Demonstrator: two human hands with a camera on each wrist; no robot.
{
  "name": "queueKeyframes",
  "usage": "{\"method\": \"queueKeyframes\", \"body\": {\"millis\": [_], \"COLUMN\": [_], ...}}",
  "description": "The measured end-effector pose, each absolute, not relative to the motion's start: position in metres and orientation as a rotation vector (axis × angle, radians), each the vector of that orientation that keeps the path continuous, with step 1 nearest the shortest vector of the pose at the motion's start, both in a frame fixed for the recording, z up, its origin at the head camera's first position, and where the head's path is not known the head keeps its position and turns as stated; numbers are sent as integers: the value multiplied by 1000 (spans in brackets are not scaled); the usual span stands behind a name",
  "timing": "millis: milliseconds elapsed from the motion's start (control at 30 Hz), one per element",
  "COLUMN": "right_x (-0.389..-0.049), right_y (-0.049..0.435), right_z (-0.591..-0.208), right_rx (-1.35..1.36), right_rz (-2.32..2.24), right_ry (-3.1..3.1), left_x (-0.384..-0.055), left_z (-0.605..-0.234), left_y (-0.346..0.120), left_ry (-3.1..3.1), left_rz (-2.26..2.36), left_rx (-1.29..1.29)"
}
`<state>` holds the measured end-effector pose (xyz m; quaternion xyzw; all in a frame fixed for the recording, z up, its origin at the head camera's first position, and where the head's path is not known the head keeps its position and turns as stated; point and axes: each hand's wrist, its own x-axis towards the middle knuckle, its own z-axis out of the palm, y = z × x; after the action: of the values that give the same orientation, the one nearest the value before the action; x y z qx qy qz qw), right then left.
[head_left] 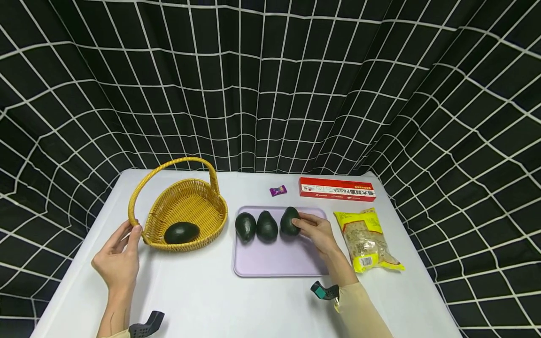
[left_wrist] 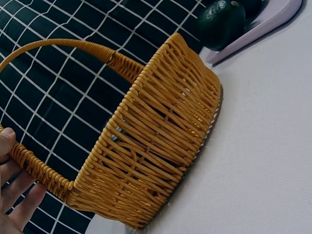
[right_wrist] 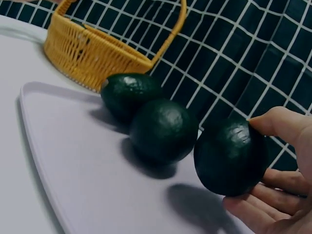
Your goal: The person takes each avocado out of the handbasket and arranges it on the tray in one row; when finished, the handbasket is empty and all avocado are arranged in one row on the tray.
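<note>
The right hand [head_left: 314,230] pinches the held avocado [head_left: 289,222] between thumb and fingers, over the far part of the lilac tray [head_left: 281,258], right of its middle. From the head, the avocado's long axis runs roughly from the tray's near edge towards its far edge, with the narrower end at the far side. The middle avocado [head_left: 267,227] likewise points its neck at the far edge, while the left avocado [head_left: 245,227] tapers towards the near edge. In the wicker basket [head_left: 221,213], by the table's [head_left: 194,291] left edge, the basket avocado [head_left: 181,233] lies with its long axis roughly side to side. The left hand [head_left: 120,260] grips the lower end of the basket's handle [head_left: 186,159].

The right wrist view shows a detached shadow on the tray below the held avocado, which the head view does not reveal. The left wrist view shows the basket's woven outer wall; only the head view takes in the purple sweet [head_left: 278,190], red box [head_left: 337,189] and yellow bag [head_left: 367,239].
</note>
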<state>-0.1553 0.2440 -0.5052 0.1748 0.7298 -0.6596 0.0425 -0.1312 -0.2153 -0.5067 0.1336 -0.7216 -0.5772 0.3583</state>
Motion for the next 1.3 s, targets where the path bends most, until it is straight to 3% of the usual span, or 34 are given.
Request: {"method": "queueKeyframes", "body": {"millis": [1300], "right_x": [-153], "right_y": [245], "right_z": [-525], "right_rx": [561], "right_rz": [-1910], "right_ry": [2255], "left_x": [-129], "left_z": [-507], "left_y": [-216], "left_ry": [-1884], "left_rz": [-1485], "left_rx": [313]}}
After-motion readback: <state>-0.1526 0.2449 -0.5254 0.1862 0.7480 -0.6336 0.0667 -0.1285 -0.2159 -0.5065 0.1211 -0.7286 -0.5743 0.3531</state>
